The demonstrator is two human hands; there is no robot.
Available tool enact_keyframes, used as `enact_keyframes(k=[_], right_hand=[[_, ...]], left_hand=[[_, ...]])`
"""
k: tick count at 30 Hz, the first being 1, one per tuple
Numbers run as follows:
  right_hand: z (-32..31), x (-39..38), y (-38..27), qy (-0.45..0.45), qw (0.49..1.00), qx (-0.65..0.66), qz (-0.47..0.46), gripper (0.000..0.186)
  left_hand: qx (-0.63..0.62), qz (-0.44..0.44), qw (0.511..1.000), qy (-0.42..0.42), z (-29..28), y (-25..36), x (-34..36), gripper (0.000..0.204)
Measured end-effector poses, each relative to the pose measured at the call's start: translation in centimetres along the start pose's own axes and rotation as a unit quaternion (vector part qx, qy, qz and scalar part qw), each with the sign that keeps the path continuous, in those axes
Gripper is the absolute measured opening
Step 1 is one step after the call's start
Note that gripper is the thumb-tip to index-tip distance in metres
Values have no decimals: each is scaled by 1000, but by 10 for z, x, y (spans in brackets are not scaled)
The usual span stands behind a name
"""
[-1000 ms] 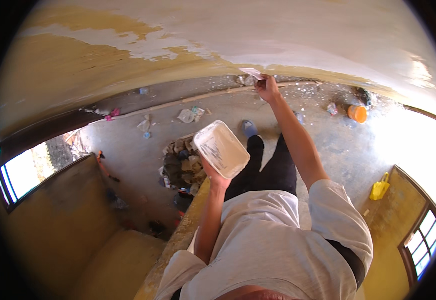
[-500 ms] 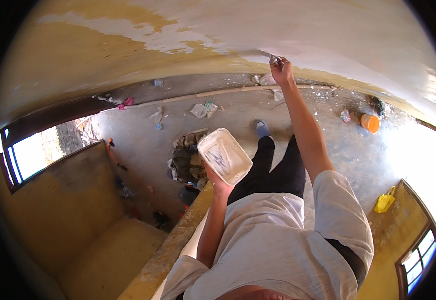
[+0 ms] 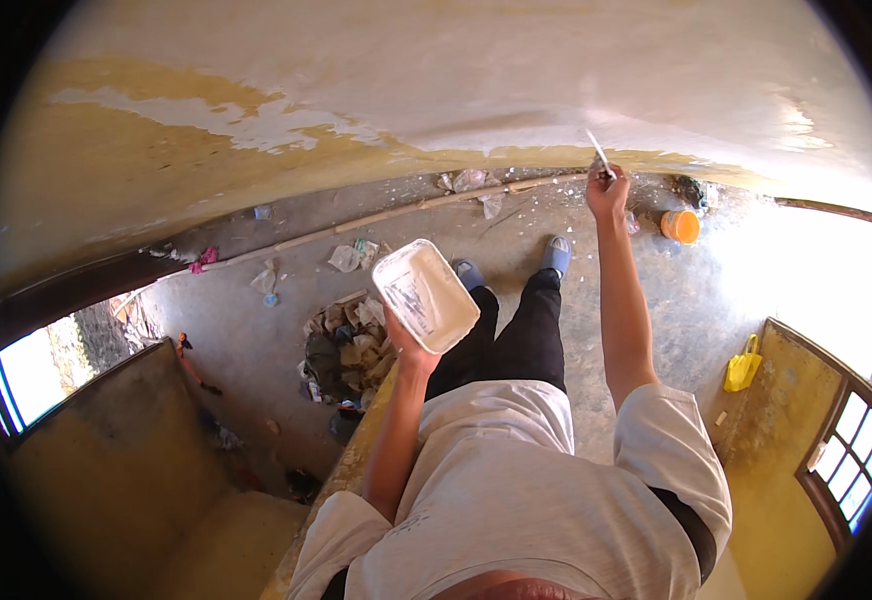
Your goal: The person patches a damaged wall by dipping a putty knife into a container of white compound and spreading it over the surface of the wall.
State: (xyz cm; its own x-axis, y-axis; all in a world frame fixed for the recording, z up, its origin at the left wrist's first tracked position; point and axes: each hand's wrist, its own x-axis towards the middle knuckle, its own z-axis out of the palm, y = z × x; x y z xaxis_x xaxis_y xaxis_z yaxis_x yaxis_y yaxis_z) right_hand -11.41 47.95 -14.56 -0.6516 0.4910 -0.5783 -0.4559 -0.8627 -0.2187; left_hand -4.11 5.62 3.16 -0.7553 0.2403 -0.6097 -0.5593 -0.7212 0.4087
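1. Shirt [image 3: 496,450] below white tub [image 3: 432,297]: small dark marks, unreadable.
2. Left hand [image 3: 412,350] supports tub, fingers partly hidden beneath.
3. Right hand [image 3: 608,191], upper right of tub, pinches flat-bladed tool [image 3: 599,152]; contact with wall [image 3: 516,80] unclear.

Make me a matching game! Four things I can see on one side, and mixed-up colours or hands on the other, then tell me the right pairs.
Things:
1. Whitish tub
2. Flat tool
3. Bucket
4. Bag

Clues:
A. Yellow
B. In the person's right hand
C. Orange
D. In the person's left hand

Right pairs: 1-D, 2-B, 3-C, 4-A
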Motion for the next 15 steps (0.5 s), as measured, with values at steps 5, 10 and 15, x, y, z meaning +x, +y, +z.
enact_keyframes(k=[5,10,15], right_hand=[[-12,-18,115,8,978,-171,117,11],[44,-40,255,-41,957,-121,262,5],[72,6,298,-26,964,-22,262,12]], left_hand=[[-18,-4,999,-26,0,3,-2,61],[3,72,997,40,-22,2,-5,64],[29,95,994,51,-34,4,-9,65]])
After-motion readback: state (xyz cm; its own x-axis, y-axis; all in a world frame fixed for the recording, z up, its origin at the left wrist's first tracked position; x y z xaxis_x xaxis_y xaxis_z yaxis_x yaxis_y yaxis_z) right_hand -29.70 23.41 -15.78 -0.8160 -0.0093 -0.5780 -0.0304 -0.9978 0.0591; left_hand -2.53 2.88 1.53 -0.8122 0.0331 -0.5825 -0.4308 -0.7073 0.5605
